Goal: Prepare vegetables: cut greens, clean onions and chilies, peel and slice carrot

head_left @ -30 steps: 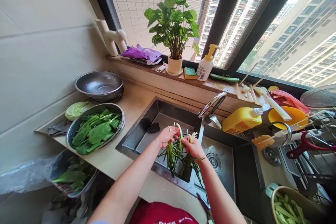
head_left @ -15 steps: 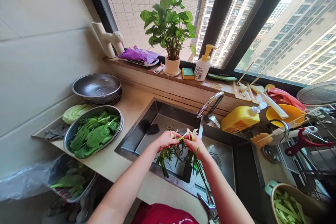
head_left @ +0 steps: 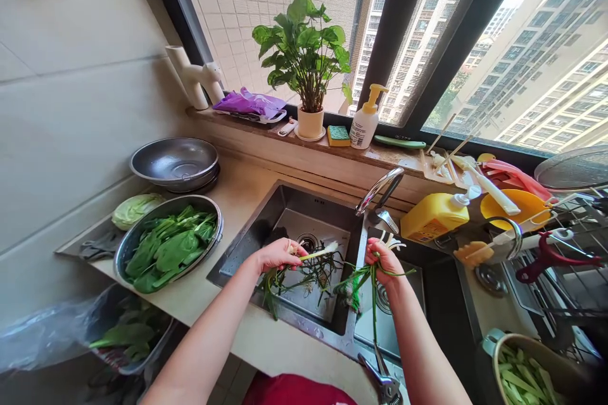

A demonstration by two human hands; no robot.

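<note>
Scallions [head_left: 270, 285] hung in two bunches over the sink [head_left: 323, 205]: left hand [head_left: 280, 255] closed on one, a pale stalk [head_left: 317, 254] jutting rightward from the pinch; right hand [head_left: 384, 258] clenched the other, white ends [head_left: 392, 242] poking out above, leaves [head_left: 374, 310] trailing below!

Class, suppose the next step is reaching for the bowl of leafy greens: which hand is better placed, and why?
Probably the left hand: it is over the left basin, nearer the bowl. The right hand is farther off. Both hold green stalks, so neither is free.
</note>
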